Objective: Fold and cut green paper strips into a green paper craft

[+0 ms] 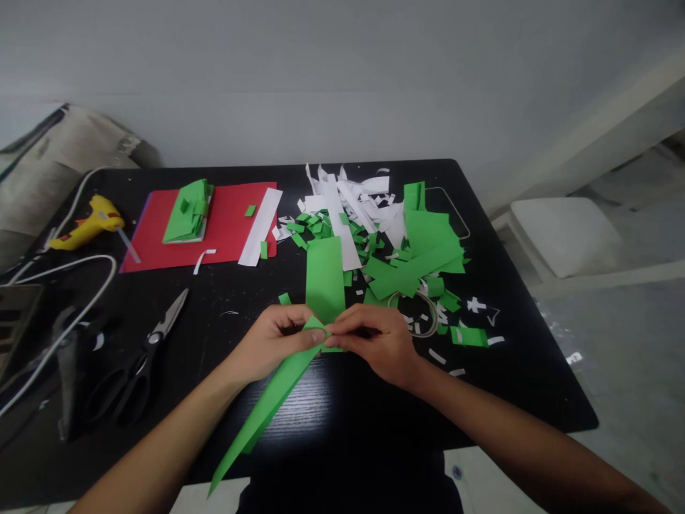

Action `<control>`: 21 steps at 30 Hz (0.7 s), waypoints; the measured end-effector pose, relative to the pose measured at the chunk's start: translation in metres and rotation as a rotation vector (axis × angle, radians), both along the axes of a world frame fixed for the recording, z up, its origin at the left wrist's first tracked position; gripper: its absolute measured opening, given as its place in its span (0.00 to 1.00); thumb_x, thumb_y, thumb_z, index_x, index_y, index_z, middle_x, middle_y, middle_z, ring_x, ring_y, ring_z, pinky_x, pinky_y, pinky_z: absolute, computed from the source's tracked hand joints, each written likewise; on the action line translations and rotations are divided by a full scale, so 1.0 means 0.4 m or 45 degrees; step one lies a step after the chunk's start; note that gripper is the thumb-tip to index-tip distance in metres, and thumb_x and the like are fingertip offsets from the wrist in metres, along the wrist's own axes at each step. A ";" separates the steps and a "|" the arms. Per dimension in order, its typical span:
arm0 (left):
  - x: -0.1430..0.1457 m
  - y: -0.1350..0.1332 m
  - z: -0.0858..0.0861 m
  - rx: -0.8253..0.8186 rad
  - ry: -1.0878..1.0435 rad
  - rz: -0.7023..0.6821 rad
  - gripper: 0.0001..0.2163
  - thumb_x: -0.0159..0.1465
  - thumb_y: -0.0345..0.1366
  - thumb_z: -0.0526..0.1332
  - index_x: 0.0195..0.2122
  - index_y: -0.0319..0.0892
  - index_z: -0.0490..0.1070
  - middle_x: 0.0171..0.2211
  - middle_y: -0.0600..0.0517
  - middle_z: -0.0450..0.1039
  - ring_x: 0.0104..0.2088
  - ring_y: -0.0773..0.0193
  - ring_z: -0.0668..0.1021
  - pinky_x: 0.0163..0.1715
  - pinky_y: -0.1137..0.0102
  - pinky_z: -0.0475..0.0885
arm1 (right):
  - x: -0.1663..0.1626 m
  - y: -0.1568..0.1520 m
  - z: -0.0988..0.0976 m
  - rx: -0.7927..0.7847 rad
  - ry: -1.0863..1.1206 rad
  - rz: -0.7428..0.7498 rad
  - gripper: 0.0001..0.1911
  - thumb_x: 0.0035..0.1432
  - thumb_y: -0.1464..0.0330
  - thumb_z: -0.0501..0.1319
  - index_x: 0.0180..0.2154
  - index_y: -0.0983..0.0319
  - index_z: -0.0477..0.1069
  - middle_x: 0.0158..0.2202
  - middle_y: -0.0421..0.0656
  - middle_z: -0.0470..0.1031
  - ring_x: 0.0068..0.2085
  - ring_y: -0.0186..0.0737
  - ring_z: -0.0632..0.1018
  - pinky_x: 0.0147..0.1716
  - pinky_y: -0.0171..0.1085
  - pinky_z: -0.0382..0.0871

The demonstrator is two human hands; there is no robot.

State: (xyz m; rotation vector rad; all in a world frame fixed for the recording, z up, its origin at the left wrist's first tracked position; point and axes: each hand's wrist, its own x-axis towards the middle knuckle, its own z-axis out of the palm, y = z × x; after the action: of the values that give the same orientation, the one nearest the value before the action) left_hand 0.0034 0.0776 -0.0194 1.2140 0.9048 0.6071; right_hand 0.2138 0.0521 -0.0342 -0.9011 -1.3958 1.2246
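A long folded strip of green paper [272,396] slants down toward me from my left hand [281,335], whose thumb and fingers pinch its upper end. My right hand [377,339] meets the left there, thumb and forefinger pressed together at the same tip of the strip. What lies between the right fingertips is too small to make out beyond the strip's edge. Behind both hands a wider green paper piece [324,275] lies flat on the black table [385,421], partly hidden by the fingers.
Black scissors [155,339] lie left, near a yellow glue gun [93,223] and its white cable. A red sheet [230,232] bears a folded green stack [187,212]. White strips [342,221], green scraps [417,246] and a tape roll [428,328] are heaped centre and right.
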 end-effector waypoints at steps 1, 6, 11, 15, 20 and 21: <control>0.000 0.000 0.000 0.002 0.000 0.001 0.13 0.62 0.43 0.71 0.27 0.38 0.78 0.22 0.55 0.68 0.24 0.71 0.66 0.25 0.75 0.60 | 0.000 0.000 0.000 -0.007 -0.005 -0.003 0.05 0.55 0.66 0.77 0.36 0.53 0.86 0.34 0.41 0.85 0.34 0.40 0.84 0.35 0.39 0.78; 0.000 -0.001 -0.001 0.016 0.006 0.033 0.14 0.62 0.42 0.70 0.27 0.38 0.77 0.21 0.56 0.67 0.24 0.71 0.66 0.25 0.75 0.60 | -0.002 0.003 0.003 -0.210 -0.001 0.032 0.10 0.52 0.63 0.78 0.36 0.57 0.84 0.33 0.41 0.84 0.33 0.38 0.82 0.33 0.37 0.77; 0.003 -0.001 0.001 0.050 0.025 0.029 0.13 0.63 0.41 0.69 0.26 0.38 0.75 0.21 0.57 0.65 0.23 0.71 0.65 0.25 0.75 0.60 | -0.002 0.006 0.011 -0.541 0.173 0.190 0.15 0.52 0.60 0.78 0.34 0.61 0.77 0.26 0.37 0.78 0.24 0.32 0.77 0.25 0.33 0.74; 0.005 -0.001 0.000 0.075 0.051 -0.005 0.13 0.64 0.41 0.68 0.26 0.39 0.74 0.21 0.58 0.64 0.23 0.71 0.64 0.25 0.75 0.59 | -0.002 0.005 0.014 -0.586 0.150 0.244 0.15 0.56 0.59 0.74 0.32 0.62 0.75 0.25 0.36 0.75 0.23 0.31 0.75 0.25 0.33 0.72; 0.001 -0.004 -0.007 0.118 0.124 -0.015 0.16 0.67 0.45 0.65 0.26 0.39 0.72 0.21 0.58 0.61 0.23 0.70 0.62 0.24 0.74 0.58 | -0.003 0.005 0.010 -0.574 0.104 0.260 0.13 0.58 0.61 0.72 0.32 0.62 0.73 0.23 0.35 0.73 0.22 0.31 0.74 0.23 0.32 0.69; -0.001 -0.006 -0.009 0.125 0.144 -0.003 0.18 0.69 0.46 0.63 0.25 0.40 0.70 0.21 0.59 0.59 0.23 0.70 0.61 0.24 0.74 0.58 | -0.004 0.006 0.009 -0.573 0.098 0.259 0.12 0.58 0.61 0.72 0.32 0.61 0.73 0.22 0.35 0.73 0.21 0.31 0.74 0.23 0.32 0.69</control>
State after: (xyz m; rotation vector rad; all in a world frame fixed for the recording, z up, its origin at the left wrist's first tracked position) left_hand 0.0031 0.0754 -0.0231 1.3483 0.9774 0.5912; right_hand 0.2123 0.0544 -0.0305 -1.0176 -1.1906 1.7546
